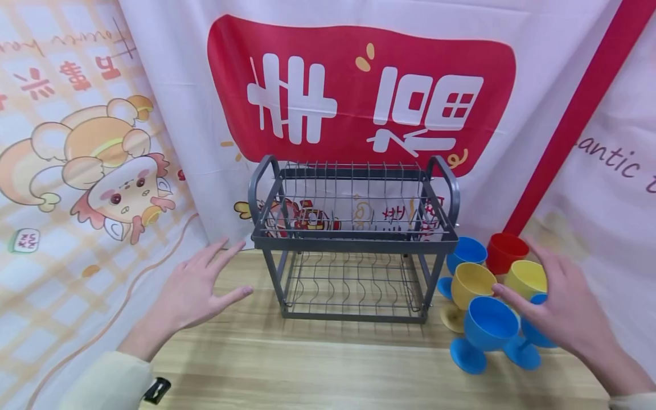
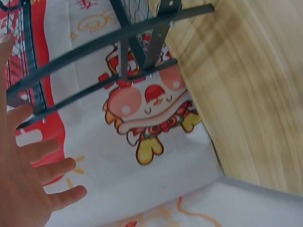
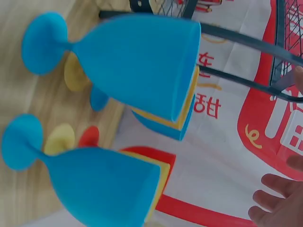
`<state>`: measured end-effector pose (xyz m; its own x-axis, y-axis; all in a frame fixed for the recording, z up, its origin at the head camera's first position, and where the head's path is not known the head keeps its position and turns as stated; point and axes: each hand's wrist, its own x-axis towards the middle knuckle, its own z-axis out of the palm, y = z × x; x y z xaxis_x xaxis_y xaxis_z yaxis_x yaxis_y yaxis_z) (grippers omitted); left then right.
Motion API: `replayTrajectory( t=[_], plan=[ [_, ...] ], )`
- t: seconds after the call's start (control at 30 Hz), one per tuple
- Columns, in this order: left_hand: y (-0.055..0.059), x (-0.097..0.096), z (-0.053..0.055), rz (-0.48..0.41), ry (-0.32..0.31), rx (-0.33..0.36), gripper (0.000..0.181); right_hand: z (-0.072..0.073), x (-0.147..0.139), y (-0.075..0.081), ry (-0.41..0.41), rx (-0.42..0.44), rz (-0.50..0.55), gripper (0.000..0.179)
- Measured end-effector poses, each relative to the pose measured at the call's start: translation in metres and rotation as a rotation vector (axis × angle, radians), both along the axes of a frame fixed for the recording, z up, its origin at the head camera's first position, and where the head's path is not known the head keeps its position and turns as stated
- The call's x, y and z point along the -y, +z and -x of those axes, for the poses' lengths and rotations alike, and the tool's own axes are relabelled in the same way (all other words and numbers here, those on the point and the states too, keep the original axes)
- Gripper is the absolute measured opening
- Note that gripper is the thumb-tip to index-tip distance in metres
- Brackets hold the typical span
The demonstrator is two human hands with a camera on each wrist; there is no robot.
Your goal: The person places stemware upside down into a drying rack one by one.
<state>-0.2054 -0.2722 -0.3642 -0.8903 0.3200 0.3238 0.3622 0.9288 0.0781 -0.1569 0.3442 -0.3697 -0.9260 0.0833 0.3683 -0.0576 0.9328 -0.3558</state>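
Observation:
A dark grey two-tier dish rack with wire shelves stands on the wooden table, and no dishes are on it. To its left my left hand hovers with fingers spread, holding nothing; in the left wrist view its fingers are extended beside the rack's frame. My right hand is held over the right side, fingers apart, above a group of plastic goblets. Blue goblets, a tan goblet, a yellow goblet and a red goblet stand upright close together right of the rack.
Behind the rack hangs a white cloth with a large red printed panel. Printed cloth also covers the left and right sides. The light wooden table extends in front of the rack. A small black clip shows near the left sleeve.

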Motion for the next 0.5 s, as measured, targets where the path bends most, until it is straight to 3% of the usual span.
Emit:
replayTrajectory(
  t=[0.27,0.5],
  plan=[
    [-0.019,-0.024,-0.011,-0.002,-0.105,-0.006,0.088,-0.025,0.013,-0.018,-0.015,0.057,0.144,0.113],
    [-0.040,-0.055,-0.016,-0.030,-0.170,0.031,0.091,-0.037,0.019,-0.034,-0.033,0.173,0.206,0.119]
  ],
)
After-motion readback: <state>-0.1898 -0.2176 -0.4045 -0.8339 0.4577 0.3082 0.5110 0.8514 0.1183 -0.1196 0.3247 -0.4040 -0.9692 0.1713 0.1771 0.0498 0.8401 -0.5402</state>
